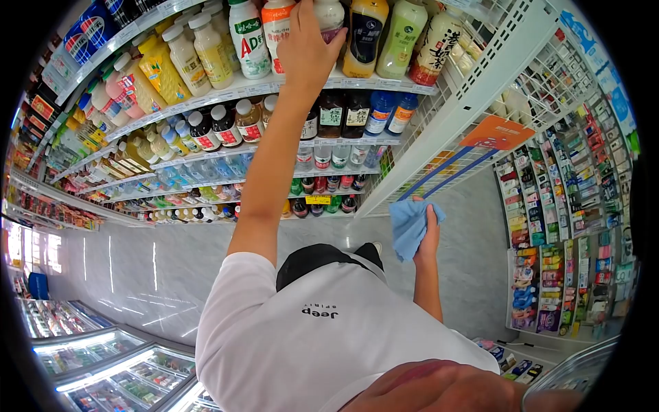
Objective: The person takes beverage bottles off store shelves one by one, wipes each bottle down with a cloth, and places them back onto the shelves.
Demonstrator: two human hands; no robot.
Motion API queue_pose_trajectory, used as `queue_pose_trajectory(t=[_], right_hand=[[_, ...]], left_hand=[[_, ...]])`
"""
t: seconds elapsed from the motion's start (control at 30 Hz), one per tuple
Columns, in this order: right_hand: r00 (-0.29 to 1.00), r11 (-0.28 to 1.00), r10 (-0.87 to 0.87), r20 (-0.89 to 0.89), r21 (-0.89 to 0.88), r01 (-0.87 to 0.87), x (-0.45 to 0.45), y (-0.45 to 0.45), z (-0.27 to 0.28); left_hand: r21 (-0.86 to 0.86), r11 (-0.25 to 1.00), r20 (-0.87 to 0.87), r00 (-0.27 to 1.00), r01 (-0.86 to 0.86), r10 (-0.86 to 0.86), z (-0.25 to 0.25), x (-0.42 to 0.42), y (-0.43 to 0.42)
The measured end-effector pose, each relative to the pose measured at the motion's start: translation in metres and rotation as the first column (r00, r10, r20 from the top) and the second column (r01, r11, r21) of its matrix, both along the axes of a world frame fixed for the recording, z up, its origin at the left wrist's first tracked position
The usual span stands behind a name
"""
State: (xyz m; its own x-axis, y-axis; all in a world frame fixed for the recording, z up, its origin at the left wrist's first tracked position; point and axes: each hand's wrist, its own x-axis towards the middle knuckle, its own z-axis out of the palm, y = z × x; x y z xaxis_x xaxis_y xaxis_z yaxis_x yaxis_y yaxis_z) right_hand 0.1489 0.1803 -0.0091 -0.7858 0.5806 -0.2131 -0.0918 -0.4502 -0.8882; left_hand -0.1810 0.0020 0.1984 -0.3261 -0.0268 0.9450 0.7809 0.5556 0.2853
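Note:
My left hand (309,51) reaches up to the top shelf. Its fingers and thumb close around a white bottle with a purple label (330,15), which the hand partly covers. Just left of it stand an orange-and-white bottle (277,31) and a white bottle with a green band (248,38). A dark-labelled yellow bottle (364,38) is on the right. Down by the shelf's end frame, my right hand (430,237) grips a crumpled light blue cloth (408,226), with the fingers partly hidden behind it.
Lower shelves hold rows of drinks, including dark bottles (331,113). A white perforated upright (473,96) with an orange sign (495,132) borders the shelves on the right. Stocked racks (546,275) stand farther right; glass-topped chillers (110,350) line the lower left. Grey floor (158,268) lies between.

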Motion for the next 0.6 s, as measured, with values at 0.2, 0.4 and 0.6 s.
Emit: queue_pose_trajectory(t=[0.2,0.4,0.6], right_hand=[[1.000,1.000,0.008,0.000,-0.007,-0.008,-0.002,0.000,-0.001],[1.000,0.999,0.020,0.001,-0.033,-0.020,-0.005,-0.003,-0.003],[1.000,0.999,0.028,-0.006,-0.044,-0.028,-0.003,-0.009,0.001]], left_hand=[[0.139,0.989,-0.013,0.999,0.043,-0.042,-0.004,0.014,-0.007],[0.155,0.983,0.011,0.995,0.096,-0.099,-0.013,0.023,-0.014],[0.154,0.971,0.098,0.975,0.182,-0.198,-0.041,0.010,-0.015]])
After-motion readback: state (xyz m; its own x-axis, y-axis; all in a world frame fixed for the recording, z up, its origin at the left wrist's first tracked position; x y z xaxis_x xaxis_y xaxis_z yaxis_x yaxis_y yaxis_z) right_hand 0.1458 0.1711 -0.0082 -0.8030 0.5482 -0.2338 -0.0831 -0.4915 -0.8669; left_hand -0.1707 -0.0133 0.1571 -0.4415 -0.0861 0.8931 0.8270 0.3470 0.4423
